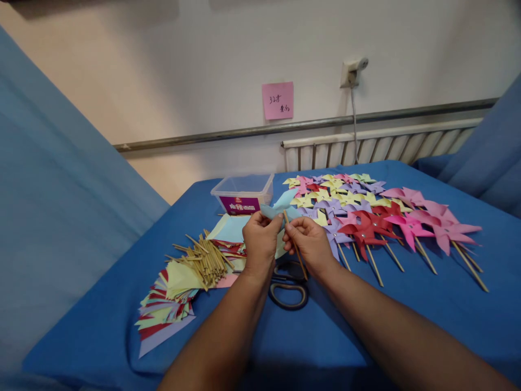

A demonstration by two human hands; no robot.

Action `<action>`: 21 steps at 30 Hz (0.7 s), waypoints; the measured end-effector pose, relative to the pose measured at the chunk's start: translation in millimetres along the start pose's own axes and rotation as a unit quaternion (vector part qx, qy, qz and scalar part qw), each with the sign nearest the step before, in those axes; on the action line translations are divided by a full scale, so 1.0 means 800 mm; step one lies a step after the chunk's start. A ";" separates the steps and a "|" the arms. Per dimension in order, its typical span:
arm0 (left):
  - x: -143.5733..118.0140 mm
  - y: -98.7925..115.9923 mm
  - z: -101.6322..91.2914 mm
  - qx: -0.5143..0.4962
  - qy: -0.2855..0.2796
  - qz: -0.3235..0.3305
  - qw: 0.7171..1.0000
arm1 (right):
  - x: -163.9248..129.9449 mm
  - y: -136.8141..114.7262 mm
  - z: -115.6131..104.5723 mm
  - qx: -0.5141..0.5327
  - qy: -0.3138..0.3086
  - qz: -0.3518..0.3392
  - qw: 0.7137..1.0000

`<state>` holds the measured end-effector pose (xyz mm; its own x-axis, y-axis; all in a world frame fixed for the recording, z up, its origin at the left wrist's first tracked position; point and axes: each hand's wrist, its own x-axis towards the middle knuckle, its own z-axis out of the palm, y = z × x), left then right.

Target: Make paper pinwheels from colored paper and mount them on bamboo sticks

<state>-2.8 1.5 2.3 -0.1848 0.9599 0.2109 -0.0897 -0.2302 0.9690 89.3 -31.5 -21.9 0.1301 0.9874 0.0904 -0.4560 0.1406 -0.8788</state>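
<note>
My left hand pinches a light blue folded paper pinwheel above the blue table. My right hand holds a thin wooden stick upright, its tip touching the paper. Both hands meet over the middle of the table. Black-handled scissors lie just below them, partly hidden by my wrists.
A pile of wooden sticks and a fan of cut coloured paper lie to the left. Finished pinwheels in pink, red, purple and yellow cover the right. A clear plastic box stands behind. A pink note hangs on the wall.
</note>
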 end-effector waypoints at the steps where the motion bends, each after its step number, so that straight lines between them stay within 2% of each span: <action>1: 0.000 0.000 0.000 0.001 0.000 0.002 1.000 | 0.000 0.000 0.000 -0.002 0.001 -0.002 1.000; 12: 0.001 0.000 0.000 0.002 -0.004 0.003 1.000 | 0.000 0.000 0.002 -0.032 0.027 -0.011 0.999; 21: 0.001 0.003 0.000 0.017 0.005 0.014 1.000 | 0.000 -0.002 0.002 -0.013 0.017 0.010 1.000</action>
<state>-3.2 1.4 4.6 -0.1967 0.9515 0.2365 -0.0517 -0.2510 0.9666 88.9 -31.6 -19.4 0.1507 0.9869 0.0572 -0.4361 0.1183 -0.8921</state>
